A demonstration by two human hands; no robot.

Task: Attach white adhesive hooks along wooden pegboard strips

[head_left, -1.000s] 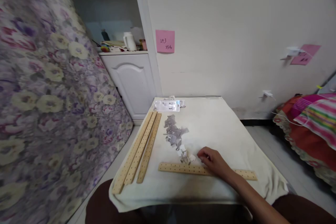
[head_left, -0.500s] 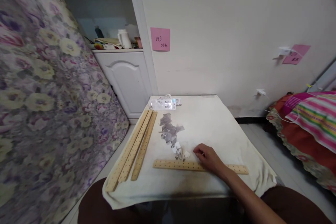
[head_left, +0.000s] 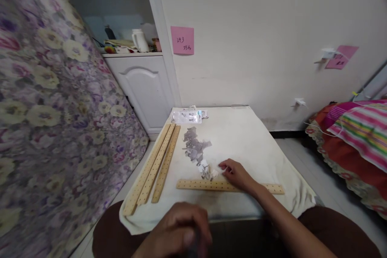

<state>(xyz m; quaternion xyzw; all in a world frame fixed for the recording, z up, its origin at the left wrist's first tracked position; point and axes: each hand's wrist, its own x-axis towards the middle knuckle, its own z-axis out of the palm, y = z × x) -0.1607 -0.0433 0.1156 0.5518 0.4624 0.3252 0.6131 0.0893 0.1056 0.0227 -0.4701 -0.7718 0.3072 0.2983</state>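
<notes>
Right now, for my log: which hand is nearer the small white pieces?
Right. The right hand is just beside the small white pieces; the left hand, blurred, is well short of them.

Bare right hand (head_left: 238,175) and blurred left hand (head_left: 178,229), bare forearms (head_left: 281,217); dark maroon trousers (head_left: 335,231) over both knees.

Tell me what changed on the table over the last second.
The left hand has come into view at the bottom, blurred, in front of the near edge of the table. The right hand stays across the crosswise wooden strip, fingers at the small white pieces; whether it grips one cannot be told. The three strips on the left, the grey pieces and the clear packet lie as before.
</notes>
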